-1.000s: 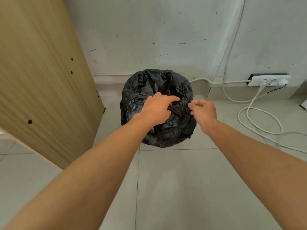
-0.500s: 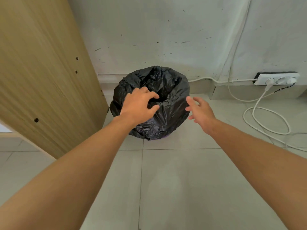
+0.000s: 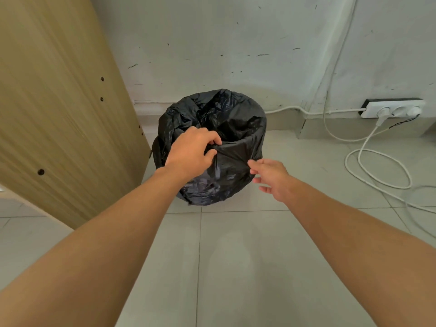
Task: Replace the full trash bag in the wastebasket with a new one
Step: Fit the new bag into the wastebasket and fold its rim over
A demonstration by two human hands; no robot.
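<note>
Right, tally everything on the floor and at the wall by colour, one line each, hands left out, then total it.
Black: 1, the crinkled black plastic trash bag over the wastebasket, pinched by the left hand, right hand open beside it.
White: 2, the white plastic power strip and the looped white cable.
Tan: 1, the wood-grain cabinet panel.
Total: 4

Left hand (image 3: 191, 154) pinches trash bag (image 3: 233, 128); right hand (image 3: 271, 177) seemingly touching it.

We read this as plain indoor room, home or small office. We see pale tiled floor (image 3: 236, 267), scuffed white wall (image 3: 212, 43), wood-grain furniture panel (image 3: 59, 114), white power strip (image 3: 392, 109) with looped cable (image 3: 377, 168).
</note>
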